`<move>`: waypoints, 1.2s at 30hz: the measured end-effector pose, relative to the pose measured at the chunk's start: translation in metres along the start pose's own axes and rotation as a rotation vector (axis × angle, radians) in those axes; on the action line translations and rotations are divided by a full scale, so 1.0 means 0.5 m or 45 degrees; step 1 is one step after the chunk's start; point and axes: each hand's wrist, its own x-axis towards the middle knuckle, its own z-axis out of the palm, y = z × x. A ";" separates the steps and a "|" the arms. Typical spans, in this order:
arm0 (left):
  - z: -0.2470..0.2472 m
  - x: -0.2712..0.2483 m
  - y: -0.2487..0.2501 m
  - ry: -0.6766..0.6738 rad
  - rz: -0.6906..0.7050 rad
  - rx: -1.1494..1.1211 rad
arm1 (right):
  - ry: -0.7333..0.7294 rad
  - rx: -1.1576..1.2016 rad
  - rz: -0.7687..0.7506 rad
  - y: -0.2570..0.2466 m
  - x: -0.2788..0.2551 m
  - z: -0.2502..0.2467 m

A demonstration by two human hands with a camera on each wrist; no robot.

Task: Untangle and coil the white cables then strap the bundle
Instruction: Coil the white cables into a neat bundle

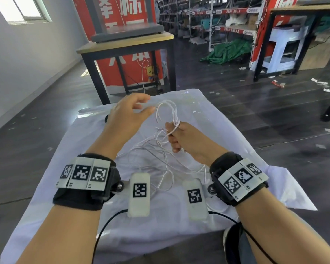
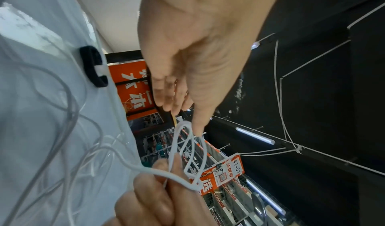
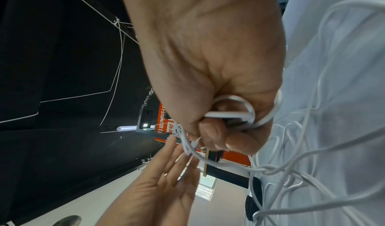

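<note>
Thin white cables (image 1: 156, 159) lie in a loose tangle on a white cloth. My right hand (image 1: 174, 134) grips several strands in its fist and holds a few loops (image 1: 168, 111) upright above it; the fist round the cables (image 3: 229, 112) fills the right wrist view. My left hand (image 1: 145, 107) hovers just left of the loops with fingers straight and apart. In the left wrist view its thumb tip (image 2: 198, 126) is at the top of the loop (image 2: 183, 145); whether it touches is unclear. A black strap (image 2: 93, 66) lies on the cloth's far left part, mostly hidden behind my left hand in the head view.
The white cloth (image 1: 227, 149) covers a small table whose edges drop off on all sides. A dark-legged table (image 1: 126, 44) with a red banner behind it stands just beyond. Shelving, a green tarp (image 1: 228, 52) and scattered litter are on the dark floor to the right.
</note>
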 end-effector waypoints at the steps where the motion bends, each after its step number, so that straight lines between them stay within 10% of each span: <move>1: 0.004 0.002 -0.011 -0.093 -0.072 -0.066 | -0.029 -0.027 -0.019 0.000 -0.001 0.000; 8: 0.016 -0.006 -0.019 -0.441 -0.209 -0.513 | -0.241 -0.132 0.016 -0.006 -0.015 0.008; 14: 0.026 -0.011 -0.006 -0.362 -0.223 -0.700 | -0.255 -0.089 0.029 -0.009 -0.013 0.007; 26: -0.011 0.013 -0.032 0.611 -0.053 -0.453 | 0.524 0.096 -0.102 0.006 0.024 -0.043; 30: -0.017 0.006 -0.009 0.500 0.291 -0.001 | 0.408 0.035 -0.227 -0.009 0.008 -0.028; 36: -0.017 -0.007 0.023 0.104 0.328 -0.231 | 0.136 -0.066 -0.356 -0.022 0.001 -0.010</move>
